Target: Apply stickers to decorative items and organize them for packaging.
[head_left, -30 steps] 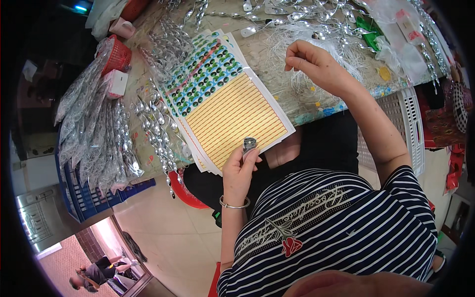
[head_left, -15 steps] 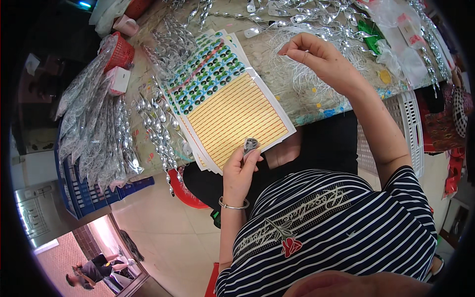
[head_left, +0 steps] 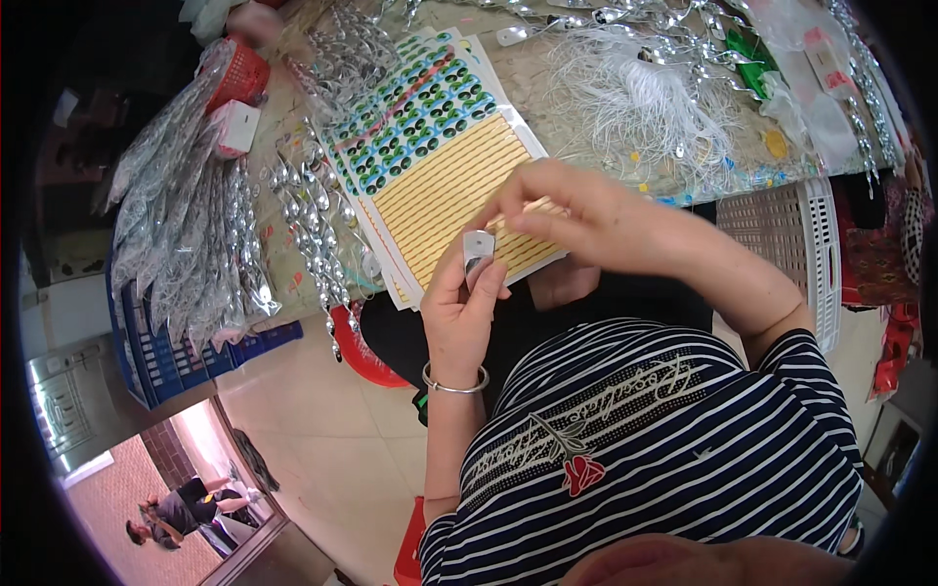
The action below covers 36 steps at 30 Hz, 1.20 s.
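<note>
My left hand (head_left: 459, 308) is closed, thumb and fingers pinching a small silver metal strip (head_left: 478, 246) with a hole near its upper end. My right hand (head_left: 576, 215) reaches across just right of the strip, blurred by motion. Its fingers are curled as in a pinch, and whatever they hold is too small or smeared to name. Beneath both hands lies a stack of printed sheets (head_left: 430, 195), with yellow striped stickers in the nearer part and green-blue eye shapes in the farther part. A heap of white strings (head_left: 660, 93) lies on the table beyond my right hand.
Twisted silver spirals (head_left: 318, 215) lie left of the sheets, and bagged ones (head_left: 186, 234) hang over a blue crate (head_left: 161, 371). A red basket (head_left: 239, 73) stands at the far left. A green piece (head_left: 750, 63) lies far right; a white plastic basket (head_left: 819, 244) stands below the table edge.
My right hand has come down and left from the string heap to beside the metal strip. My left hand has risen slightly, turning the strip's flat holed end into view.
</note>
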Motion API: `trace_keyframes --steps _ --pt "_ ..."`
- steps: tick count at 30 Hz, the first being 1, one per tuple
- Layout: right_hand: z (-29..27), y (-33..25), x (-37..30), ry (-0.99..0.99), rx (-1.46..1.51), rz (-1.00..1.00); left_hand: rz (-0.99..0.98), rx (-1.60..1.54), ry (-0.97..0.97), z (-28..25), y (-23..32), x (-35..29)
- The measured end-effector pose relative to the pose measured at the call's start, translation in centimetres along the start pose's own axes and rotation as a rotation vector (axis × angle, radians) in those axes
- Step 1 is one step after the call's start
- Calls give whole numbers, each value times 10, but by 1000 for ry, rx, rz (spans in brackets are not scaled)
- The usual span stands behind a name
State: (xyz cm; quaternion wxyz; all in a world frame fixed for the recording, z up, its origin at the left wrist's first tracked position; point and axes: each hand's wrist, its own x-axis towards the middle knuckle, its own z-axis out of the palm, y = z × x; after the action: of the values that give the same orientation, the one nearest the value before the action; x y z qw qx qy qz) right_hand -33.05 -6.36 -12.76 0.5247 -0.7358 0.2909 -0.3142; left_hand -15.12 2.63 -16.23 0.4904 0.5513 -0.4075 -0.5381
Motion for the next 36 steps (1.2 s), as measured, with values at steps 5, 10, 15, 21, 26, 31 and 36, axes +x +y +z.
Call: trace_keyframes --steps 5,10,15,21,26,31,36 --pt "24 6 -5 9 -240 -184 -22 -67 -52 -5 -5 0" --pt "9 10 -12 67 -151 -70 -67 -12 2 -12 -3 -8" --pt "-5 20 -19 67 217 229 -106 6 77 -21 -7 -9" --pt "-13 31 -18 146 177 273 -150 21 127 -31 -13 -8" --pt "-21 45 -14 175 -98 252 -159 29 138 -32 -14 -7" --pt "13 47 -11 196 -592 -212 -140 75 65 -18 -14 1" --pt "35 29 -9 -172 -290 0 -110 60 -5 -17 -12 4"
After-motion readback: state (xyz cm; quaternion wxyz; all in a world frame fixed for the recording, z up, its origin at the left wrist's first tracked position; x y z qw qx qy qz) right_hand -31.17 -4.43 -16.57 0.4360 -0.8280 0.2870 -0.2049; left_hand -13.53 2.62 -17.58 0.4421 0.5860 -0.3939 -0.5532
